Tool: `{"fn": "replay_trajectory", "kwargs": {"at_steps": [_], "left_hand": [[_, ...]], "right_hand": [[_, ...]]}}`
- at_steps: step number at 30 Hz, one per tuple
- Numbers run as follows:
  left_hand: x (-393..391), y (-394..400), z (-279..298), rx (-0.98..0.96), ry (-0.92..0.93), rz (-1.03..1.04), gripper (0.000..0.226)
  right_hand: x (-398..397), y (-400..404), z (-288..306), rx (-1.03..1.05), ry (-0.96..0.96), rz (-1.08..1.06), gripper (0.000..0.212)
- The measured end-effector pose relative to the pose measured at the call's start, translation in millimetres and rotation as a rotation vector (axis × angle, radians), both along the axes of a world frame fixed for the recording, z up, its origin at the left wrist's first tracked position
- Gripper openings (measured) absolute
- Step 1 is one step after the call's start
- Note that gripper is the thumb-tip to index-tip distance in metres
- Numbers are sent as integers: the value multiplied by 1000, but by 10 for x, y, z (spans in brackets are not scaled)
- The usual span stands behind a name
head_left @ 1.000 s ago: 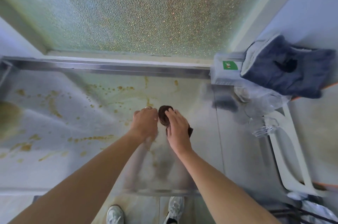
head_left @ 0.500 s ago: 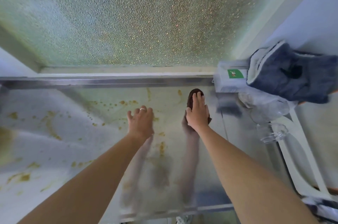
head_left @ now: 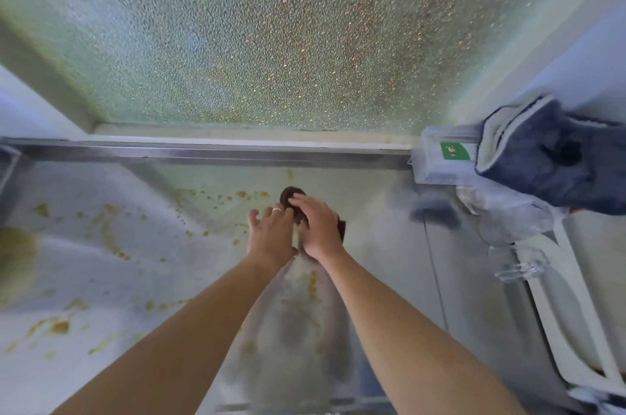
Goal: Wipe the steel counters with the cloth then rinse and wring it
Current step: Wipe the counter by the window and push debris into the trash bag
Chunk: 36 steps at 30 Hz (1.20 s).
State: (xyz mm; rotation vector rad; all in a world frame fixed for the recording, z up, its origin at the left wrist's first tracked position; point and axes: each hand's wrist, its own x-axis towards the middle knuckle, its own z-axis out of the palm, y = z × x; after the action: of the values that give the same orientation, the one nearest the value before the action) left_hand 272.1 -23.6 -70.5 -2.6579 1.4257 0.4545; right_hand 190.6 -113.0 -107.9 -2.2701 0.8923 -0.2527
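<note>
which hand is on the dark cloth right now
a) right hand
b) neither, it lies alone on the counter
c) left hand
a: the right hand lies over the dark cloth on the steel counter, while the left hand rests beside it with fingers spread.

Open steel counter [head_left: 101, 279] to the left, spattered with flat yellow stains [head_left: 108, 238], raised back rail [head_left: 203, 153] and frosted window [head_left: 271, 42] blocking behind, box [head_left: 440, 164], blue towel [head_left: 548, 160] and clear plastic cups [head_left: 515, 265] crowding the right.
</note>
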Motion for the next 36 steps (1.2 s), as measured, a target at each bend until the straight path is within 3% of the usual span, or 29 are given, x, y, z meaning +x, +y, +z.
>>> {"fn": "replay_trajectory", "kwargs": {"at_steps": [5,9,13,21,30,34,36], "left_hand": [[141,138,43,14,-26,7,70],[377,253,89,136,-36,46,73],[461,303,61,153,-27,4,76],[497,321,-30,87,-52,0,70],[508,372,-117,22,-40,16,66],[465,422,-148,39,21,81,93],[420,459,-152,18,18,110,91]], "right_hand": [[-336,-194,147,-214,-120,-181,47],[-781,-478,-72,-392,103,-232,43],[-579,-406,-278,-302,202,-199,63],[454,-438,-261,-206,241,-46,68],[617,30,-282,-96,45,176,61],[434,253,-253,-48,-40,139,56],[345,427,-212,-8,-110,95,54]]}}
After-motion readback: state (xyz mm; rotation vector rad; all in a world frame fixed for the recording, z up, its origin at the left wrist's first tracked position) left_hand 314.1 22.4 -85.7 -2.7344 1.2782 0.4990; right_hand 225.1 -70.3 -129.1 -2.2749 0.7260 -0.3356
